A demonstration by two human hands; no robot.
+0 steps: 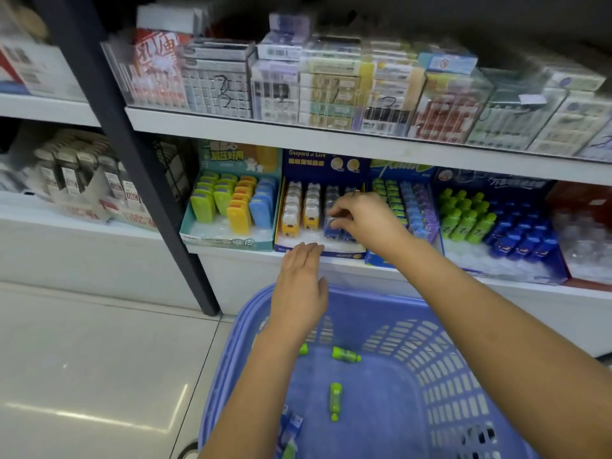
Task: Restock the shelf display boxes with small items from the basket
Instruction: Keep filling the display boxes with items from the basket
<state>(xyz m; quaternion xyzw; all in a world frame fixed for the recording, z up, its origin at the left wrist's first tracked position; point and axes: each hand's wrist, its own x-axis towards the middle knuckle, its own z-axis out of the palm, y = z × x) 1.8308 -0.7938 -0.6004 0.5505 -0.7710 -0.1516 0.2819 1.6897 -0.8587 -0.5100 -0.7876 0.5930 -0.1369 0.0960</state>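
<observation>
So on the far left of the lower shelf there's a teal display box [225, 241] with rows of green, yellow and blue pieces standing in it. Right next to it is the navy display box [308, 167], with two rows of yellow-and-white pieces on its left side and blue ones further right. The left hand [299, 286] is flat above the basket, fingers straight and close together, holding nothing. Its tips are right at the navy box's front lip, but I honestly can't tell if they touch it. The right hand [367, 220] reaches into that same box, with fingers curled and pinching a small blue item [332, 225] at the front of the blue rows. Further right is a box of little green and blue bottles [496, 226]. Down below, the purple-blue basket [440, 352] sits on the floor under both arms, with a few green mini bottles [346, 354] lying loose on its bottom and some blue packets [291, 429] near its front edge.
</observation>
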